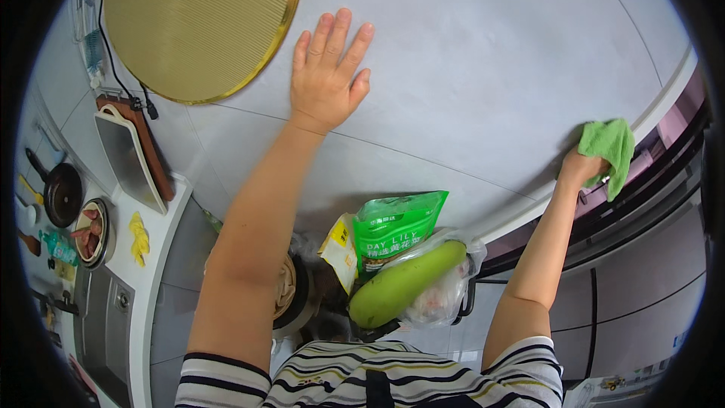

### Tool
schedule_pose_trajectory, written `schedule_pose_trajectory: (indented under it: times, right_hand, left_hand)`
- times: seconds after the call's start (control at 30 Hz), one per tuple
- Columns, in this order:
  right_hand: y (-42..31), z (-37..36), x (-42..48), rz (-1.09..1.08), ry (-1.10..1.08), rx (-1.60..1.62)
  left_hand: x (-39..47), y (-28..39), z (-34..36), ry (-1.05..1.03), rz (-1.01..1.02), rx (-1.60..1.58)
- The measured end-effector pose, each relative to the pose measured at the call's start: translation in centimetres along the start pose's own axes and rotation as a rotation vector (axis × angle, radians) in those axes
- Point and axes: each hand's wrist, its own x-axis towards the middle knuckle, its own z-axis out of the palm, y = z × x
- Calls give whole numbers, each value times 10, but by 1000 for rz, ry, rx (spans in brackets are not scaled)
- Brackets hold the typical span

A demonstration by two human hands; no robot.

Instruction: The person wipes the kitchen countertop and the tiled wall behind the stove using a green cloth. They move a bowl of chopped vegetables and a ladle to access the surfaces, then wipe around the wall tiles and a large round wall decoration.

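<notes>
My left hand (pixel 327 76) lies palm-down with spread fingers on a grey tiled wall (pixel 481 68). Just to its left is a round ribbed panel with a gold rim (pixel 198 22). My right hand (pixel 583 170) grips a green cleaning cloth (pixel 609 150) at the white edge trim (pixel 671 96) of the wall. Part of that hand is hidden under the cloth. Below, between my arms, a long green gourd (pixel 405 283) rests against a clear plastic bag (pixel 439 300). A green food pouch (pixel 396 226) bearing writing stands behind the gourd.
At left, a white counter (pixel 164 226) holds a yellow cloth (pixel 139 238), a bowl of reddish tubers (pixel 90 232) and a sink (pixel 105 317). Cutting boards (pixel 133 153) lean upright, and a frying pan (pixel 63 195) is beyond. Dark-framed panels (pixel 640 198) stand right of the trim.
</notes>
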Motion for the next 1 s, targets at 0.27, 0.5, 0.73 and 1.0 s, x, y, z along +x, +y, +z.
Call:
schedule_pose_trajectory:
  times: [0.27,0.5,0.73,1.0]
  right_hand:
    - [-91,3,87,61,-202,541]
    - [-281,-23,51,-414,-153,504]
    - [-400,-43,-64,-564,-531,1027]
    - [-526,9,-275,-379,-1692,1230]
  left_hand:
    - [0,4,1,-3,0,-30]
    - [-7,4,-33,-31,-95,-356]
    - [-160,-21,-123,-80,-425,-350]
    - [-183,-49,-187,-166,-440,-209]
